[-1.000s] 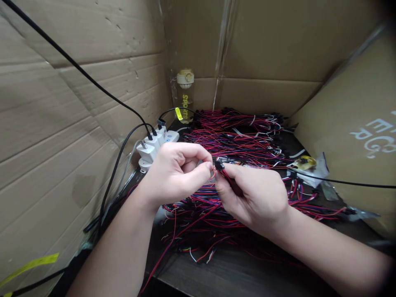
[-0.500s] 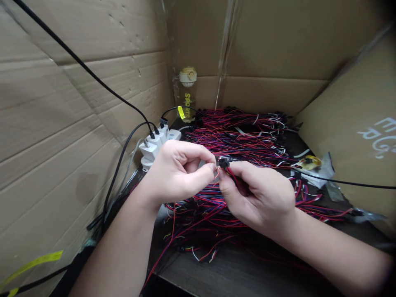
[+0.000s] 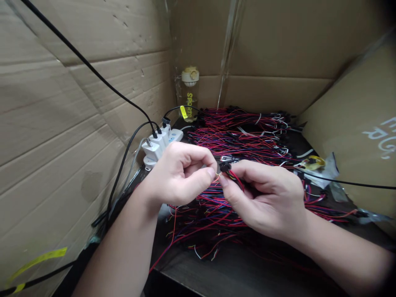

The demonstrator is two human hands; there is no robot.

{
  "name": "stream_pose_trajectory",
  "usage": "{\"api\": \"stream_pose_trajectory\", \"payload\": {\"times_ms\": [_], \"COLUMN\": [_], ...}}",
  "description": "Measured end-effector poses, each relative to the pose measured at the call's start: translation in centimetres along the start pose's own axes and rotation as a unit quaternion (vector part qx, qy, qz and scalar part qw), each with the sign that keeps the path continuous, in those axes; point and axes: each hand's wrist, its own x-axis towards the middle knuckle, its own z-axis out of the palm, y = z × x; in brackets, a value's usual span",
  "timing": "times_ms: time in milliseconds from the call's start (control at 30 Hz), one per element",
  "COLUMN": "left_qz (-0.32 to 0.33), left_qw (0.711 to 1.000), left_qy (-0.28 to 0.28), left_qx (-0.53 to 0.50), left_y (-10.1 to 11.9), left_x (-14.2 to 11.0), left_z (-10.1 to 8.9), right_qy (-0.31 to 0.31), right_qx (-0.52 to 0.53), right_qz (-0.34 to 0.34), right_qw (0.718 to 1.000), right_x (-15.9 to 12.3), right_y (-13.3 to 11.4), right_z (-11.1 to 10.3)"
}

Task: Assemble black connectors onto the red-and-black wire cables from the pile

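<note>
My left hand (image 3: 179, 173) is curled, its thumb and forefinger pinched on the tip of a thin wire right at a small black connector (image 3: 225, 167). My right hand (image 3: 262, 196) is closed on that connector and on its red and black leads, which run back under the palm. The two hands meet fingertip to fingertip above a big heap of red, blue and black wire harnesses (image 3: 241, 144) spread over a dark table (image 3: 235, 272).
Cardboard walls (image 3: 77, 107) close in the left, back and right. A white power strip (image 3: 157, 144) with black cables plugged in lies at the left. A bottle with a yellow cap (image 3: 189, 93) stands in the back corner. A black cable (image 3: 349, 180) crosses at the right.
Both hands have shifted a little to the right and kept their pinch at the connector. The view has drifted slightly.
</note>
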Motion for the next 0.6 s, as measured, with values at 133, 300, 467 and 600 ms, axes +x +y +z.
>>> {"api": "stream_pose_trajectory", "payload": {"times_ms": [133, 300, 467, 600], "left_qz": [0.004, -0.004, -0.011, -0.011], "left_qw": [1.0, 1.0, 1.0, 0.999], "left_qy": [-0.018, -0.013, -0.002, -0.002], "left_qx": [-0.007, -0.016, -0.026, -0.038], "left_y": [-0.07, 0.1, 0.18, 0.22], "left_x": [-0.12, -0.15, -0.07, 0.07], "left_z": [-0.26, -0.26, -0.25, -0.3], "right_qy": [-0.013, -0.016, -0.016, -0.025], "right_qx": [0.0, 0.007, 0.01, 0.008], "right_qz": [0.003, 0.0, -0.001, -0.01], "right_qw": [1.0, 1.0, 1.0, 1.0], "right_x": [-0.05, 0.15, 0.16, -0.09], "right_y": [0.01, -0.07, -0.14, -0.07], "right_z": [-0.19, -0.33, -0.43, -0.43]}}
